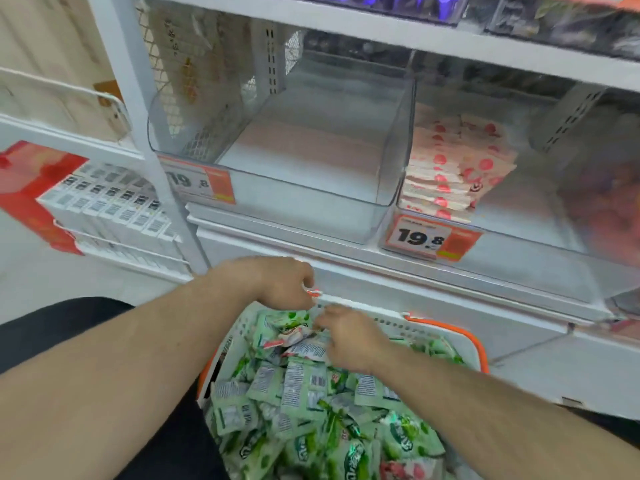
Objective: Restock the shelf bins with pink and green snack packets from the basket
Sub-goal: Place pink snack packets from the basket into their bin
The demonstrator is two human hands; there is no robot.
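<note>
White metal shop shelving (346, 32) across the upper frame, pale floor at lower left. On the middle shelf, two clear plastic bins side by side: left clear bin (277, 161) at centre, showing only its bare floor; right clear bin (519, 237) at upper right, holding a neat stack of pink-and-white snack packets (450, 168) against its left wall. Orange-and-white price tags reading 19.8 clipped to the bin fronts, one at centre left (201, 183), one at centre right (429, 239). Purple wrappers (398, 1), blurred, on the shelf at top centre. Rows of white boxes with barcodes (114, 206) and a red carton (27, 188) on the neighbouring rack at left. At lower centre, just below the shelf edge, a white perforated plastic basket with orange handle (450, 327), heaped with crinkled green snack packets (311, 410), some face up with green lettering, others showing white backs with barcodes; one pink packet (408, 469) half buried near the bottom edge. Left hand (280, 282) over the basket's far rim, fingers curled, pinching something small with red on it, too blurred to name. Right hand (349, 337) knuckles up on the packets at the far end of the heap, fingers bent into them; whether anything is held, cannot tell. Dark trouser leg (52, 320) at left.
</note>
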